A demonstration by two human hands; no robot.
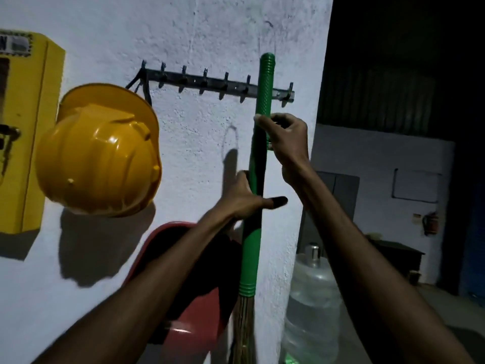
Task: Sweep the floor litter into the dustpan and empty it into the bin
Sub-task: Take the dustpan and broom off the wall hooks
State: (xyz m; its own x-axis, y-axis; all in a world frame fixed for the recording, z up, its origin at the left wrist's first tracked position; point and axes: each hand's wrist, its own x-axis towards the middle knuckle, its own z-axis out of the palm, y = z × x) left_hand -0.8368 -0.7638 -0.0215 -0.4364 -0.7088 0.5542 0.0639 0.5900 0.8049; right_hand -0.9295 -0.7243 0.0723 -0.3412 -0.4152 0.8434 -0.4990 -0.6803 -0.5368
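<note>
Fingers point(265, 120) pinch broom point(253, 206) against white wall point(196, 35); left hand point(244, 198) seemingly spread.

Broom point(249, 258): green handle, straw bristles, near upright against wall. Red dustpan point(194, 334) just left, low, partly hidden.

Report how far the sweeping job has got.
Nothing swept yet. In hand: the right hand grips the broom by the hook rack, and the left hand rests on its handle lower down. Left: take the dustpan, sweep, empty; no litter or bin in view.
</note>
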